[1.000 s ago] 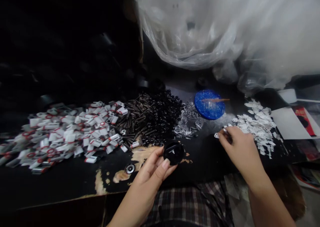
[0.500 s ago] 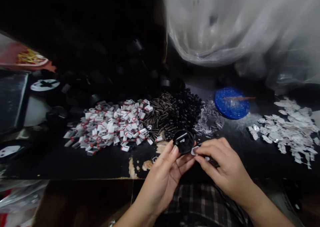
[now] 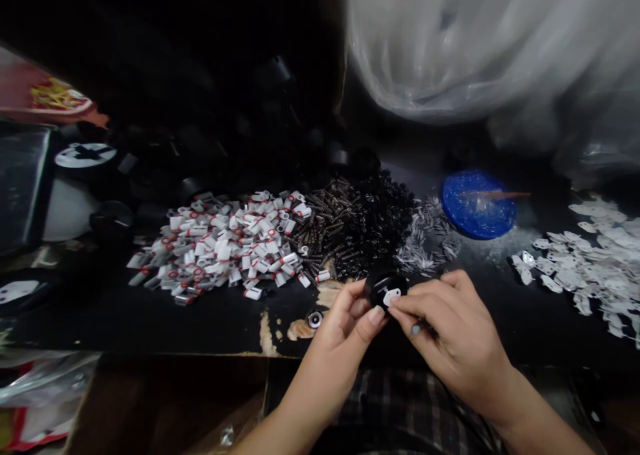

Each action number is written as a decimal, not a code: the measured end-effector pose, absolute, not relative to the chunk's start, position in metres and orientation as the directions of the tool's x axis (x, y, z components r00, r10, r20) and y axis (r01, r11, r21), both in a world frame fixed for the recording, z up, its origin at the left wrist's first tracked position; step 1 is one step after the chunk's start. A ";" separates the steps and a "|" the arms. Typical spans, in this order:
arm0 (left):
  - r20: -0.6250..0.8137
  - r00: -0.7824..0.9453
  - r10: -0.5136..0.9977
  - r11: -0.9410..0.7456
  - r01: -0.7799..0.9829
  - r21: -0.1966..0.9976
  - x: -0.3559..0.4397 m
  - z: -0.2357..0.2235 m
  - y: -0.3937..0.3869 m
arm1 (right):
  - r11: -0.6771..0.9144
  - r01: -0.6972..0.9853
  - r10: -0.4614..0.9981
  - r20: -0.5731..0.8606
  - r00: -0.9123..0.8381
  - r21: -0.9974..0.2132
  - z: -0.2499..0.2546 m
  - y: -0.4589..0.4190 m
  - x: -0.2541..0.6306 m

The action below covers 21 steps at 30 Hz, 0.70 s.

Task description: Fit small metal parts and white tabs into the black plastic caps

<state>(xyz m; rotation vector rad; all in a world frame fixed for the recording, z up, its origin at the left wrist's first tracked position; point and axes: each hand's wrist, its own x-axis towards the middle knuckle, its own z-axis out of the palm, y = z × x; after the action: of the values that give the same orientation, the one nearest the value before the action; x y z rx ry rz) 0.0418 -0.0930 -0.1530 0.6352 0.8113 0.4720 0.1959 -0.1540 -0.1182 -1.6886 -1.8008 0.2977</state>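
Left hand point(image 3: 347, 331), fingers wrapped, is holding a round black housing point(image 3: 372, 285) over the tabletop point(image 3: 165, 331); right hand point(image 3: 445, 318), nearly closed, is pinching a white plate point(image 3: 390, 296) at its opening; the palmed rod point(image 3: 416, 329) could be snagging, tipping it askew.

Head-worn view, single, from above a black workbench point(image 3: 165, 328), facing forward and down, near range, left hand point(image 3: 345, 325) and right hand point(image 3: 450, 321) below centre

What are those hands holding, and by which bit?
The left hand holds a round black piece by its rim. The right hand holds a small white plate at one edge, plus a grey-tipped thing, mostly hidden.
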 end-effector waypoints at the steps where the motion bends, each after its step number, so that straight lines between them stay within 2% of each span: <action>1: -0.508 0.608 0.610 0.715 -0.146 0.684 0.042 -0.155 -0.093 | 0.145 0.810 0.956 0.292 0.034 -0.568 -0.118 -0.154 0.196; 11: -0.469 0.629 0.621 0.694 -0.161 0.702 0.043 -0.153 -0.093 | 0.135 0.814 0.959 0.281 0.036 -0.565 -0.115 -0.155 0.195; 21: -0.438 0.515 0.737 0.629 -0.282 0.725 0.051 -0.154 -0.097 | 0.071 0.802 0.958 0.263 0.109 -0.593 -0.116 -0.161 0.177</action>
<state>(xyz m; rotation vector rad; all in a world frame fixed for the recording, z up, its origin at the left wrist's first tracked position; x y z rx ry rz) 0.0514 -0.0970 -0.1536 0.6353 0.8131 0.6633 0.1772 -0.1613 -0.1156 -1.7590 -1.7214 0.3167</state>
